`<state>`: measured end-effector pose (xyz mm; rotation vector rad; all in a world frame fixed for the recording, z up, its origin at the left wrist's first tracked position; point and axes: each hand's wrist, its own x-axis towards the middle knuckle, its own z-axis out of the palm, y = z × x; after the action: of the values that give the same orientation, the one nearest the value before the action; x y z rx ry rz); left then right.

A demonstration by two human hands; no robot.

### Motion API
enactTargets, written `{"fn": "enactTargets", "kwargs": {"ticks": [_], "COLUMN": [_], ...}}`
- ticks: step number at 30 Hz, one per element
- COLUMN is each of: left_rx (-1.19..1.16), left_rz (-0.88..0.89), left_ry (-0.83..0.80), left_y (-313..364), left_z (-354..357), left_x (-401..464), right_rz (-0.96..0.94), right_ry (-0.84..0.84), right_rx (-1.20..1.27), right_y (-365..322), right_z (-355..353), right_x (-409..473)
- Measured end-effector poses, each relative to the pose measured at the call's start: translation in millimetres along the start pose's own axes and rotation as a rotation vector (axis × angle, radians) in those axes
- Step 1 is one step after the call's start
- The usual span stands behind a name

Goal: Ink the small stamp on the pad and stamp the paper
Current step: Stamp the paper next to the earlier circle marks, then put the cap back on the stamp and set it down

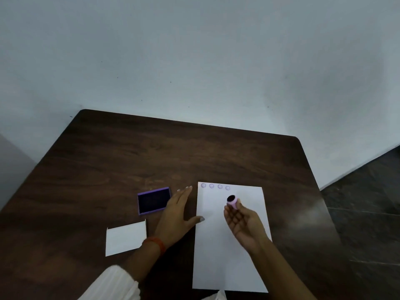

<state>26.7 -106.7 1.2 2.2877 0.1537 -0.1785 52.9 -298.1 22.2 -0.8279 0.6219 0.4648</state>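
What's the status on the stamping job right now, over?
Right hand holds small stamp above paper, inked face up. Left hand flat, thumb on paper's edge. Four prints along top. Ink pad open, nothing blocking.

A small white card [126,238] lies on the dark brown wood table [108,161], low and left in the frame. A pale wall [194,50] fills the top. Dark floor [368,202] shows at right.

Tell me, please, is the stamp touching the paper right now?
No, the right hand holds the stamp tilted up above the paper, its dark inked face showing.
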Motion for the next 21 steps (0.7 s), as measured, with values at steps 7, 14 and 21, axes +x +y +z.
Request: {"fn": "enactTargets", "kwargs": {"ticks": [7, 14, 21], "left_rx": [0.056, 0.106, 0.074], "left_rz": [-0.080, -0.033, -0.027], "left_ry": [0.057, 0.135, 0.122], "left_y": [-29, -35, -33], "left_z": [16, 21, 19], "left_x": [-31, -29, -32], "right_rz": [0.139, 0.119, 0.086], "right_ry": [-0.023, -0.013, -0.009], "right_rx": [0.089, 0.064, 0.014], "right_y": [40, 50, 53], "right_z": [-12, -12, -12], "right_x": [-14, -13, -15]}}
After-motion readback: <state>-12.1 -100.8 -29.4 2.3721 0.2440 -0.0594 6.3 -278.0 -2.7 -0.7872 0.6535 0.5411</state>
